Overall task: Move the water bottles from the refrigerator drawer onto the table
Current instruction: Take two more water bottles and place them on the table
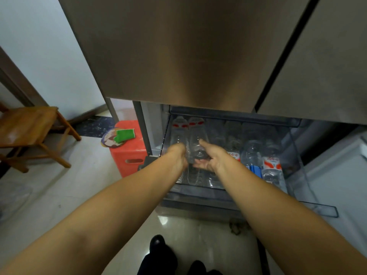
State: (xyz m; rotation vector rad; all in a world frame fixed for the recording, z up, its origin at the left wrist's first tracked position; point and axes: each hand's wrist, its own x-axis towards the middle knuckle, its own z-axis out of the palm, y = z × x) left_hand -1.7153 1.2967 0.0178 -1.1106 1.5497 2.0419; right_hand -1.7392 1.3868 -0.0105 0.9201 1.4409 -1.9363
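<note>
Clear drawer [294, 147]: several bottles; two hands [179, 153] on one bottle [196, 143].

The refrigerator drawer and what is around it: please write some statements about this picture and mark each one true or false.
1. The refrigerator drawer is pulled open. True.
2. Both hands reach into the drawer at one clear water bottle. True: the left hand and the right hand are on either side of it.
3. The drawer holds only that one bottle. False: several more lie in it, among them a bottle with a red and white label on the right.
4. A blue stool stands left of the drawer. False: the red stool stands there.
5. A green sponge lies on the stool. True.
</note>
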